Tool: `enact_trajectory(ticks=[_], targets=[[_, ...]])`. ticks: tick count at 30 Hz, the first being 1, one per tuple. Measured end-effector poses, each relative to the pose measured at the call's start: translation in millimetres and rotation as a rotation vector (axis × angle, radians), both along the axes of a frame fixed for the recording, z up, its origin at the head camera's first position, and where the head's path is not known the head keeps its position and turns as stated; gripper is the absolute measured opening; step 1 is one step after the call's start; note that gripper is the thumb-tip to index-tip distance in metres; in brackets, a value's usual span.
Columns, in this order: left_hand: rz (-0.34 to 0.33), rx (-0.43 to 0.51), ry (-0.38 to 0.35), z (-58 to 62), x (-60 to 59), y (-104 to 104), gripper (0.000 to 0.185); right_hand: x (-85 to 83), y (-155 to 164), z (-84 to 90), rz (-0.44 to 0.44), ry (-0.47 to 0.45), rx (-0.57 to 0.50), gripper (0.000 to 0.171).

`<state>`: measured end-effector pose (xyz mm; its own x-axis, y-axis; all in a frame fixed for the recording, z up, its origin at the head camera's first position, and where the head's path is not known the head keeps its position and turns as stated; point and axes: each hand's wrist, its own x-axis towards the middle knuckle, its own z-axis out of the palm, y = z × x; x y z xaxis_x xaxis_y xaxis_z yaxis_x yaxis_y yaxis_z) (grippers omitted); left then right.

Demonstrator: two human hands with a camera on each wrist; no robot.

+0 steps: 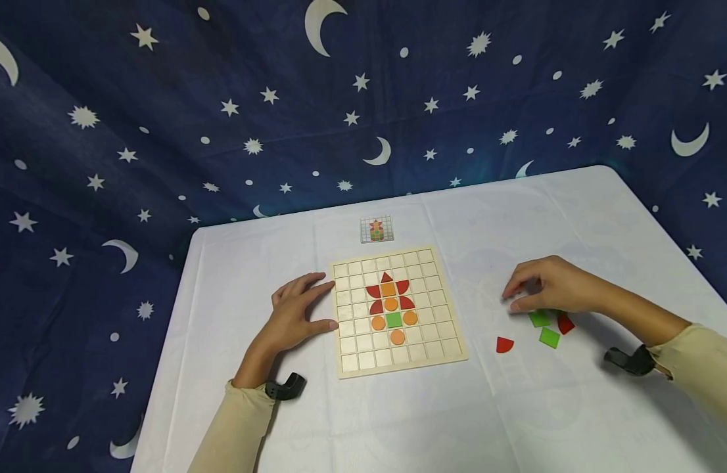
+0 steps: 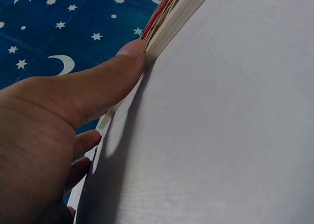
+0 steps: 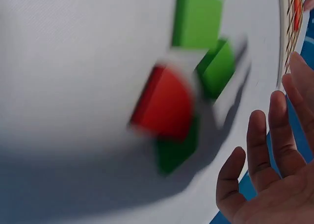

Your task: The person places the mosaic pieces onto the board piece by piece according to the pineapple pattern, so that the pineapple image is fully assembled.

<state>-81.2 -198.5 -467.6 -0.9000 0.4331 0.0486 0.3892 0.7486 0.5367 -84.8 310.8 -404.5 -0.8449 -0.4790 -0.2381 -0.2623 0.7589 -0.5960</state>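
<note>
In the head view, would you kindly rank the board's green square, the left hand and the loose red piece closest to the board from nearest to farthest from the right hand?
1. Loose red piece: lower left of the right hand.
2. Green square: on the board.
3. Left hand: at the board's left edge.

Tabletop (image 1: 369, 427), white-covered. Directly on it: one square wooden grid board (image 1: 440, 328); one small pattern card (image 1: 376, 229), just beyond the board's far edge; right of the board, loose green pieces (image 1: 549, 337) and two red quarter-circle pieces (image 1: 505, 345).
</note>
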Motion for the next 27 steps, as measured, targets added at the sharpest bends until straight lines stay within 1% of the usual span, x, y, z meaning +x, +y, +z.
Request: enact_trajectory(ticks=[7, 10, 14, 18, 21, 23, 27], targets=[[-0.004, 0.0, 0.002, -0.3, -0.5, 0, 0.081, 0.1, 37, 0.6, -0.078, 0.086, 0.048, 0.02], [-0.006, -0.001, 0.008, -0.4, -0.7, 0, 0.081, 1.1, 50, -0.4, -0.1, 0.092, 0.071, 0.022], [-0.003, -0.003, 0.011, -0.8, -0.8, 0, 0.081, 1.6, 63, -5.6, -0.099, 0.07, 0.087, 0.026], [-0.001, 0.002, 0.009, -1.3, -0.7, -1, 0.081, 3.1, 71, -13.2, -0.08, 0.041, 0.041, 0.03], [-0.002, 0.005, 0.015, -1.6, -0.4, 0, 0.081, 3.6, 72, -17.8, -0.065, 0.058, 0.015, 0.031], [-0.002, 0.005, 0.017, -1.7, -0.3, 0, 0.081, 3.2, 72, -19.8, -0.079, 0.077, 0.03, 0.029], [0.0, 0.008, 0.013, -1.9, 0.1, 0, 0.081, 0.3, 69, -21.8, -0.136, 0.106, 0.092, 0.025]])
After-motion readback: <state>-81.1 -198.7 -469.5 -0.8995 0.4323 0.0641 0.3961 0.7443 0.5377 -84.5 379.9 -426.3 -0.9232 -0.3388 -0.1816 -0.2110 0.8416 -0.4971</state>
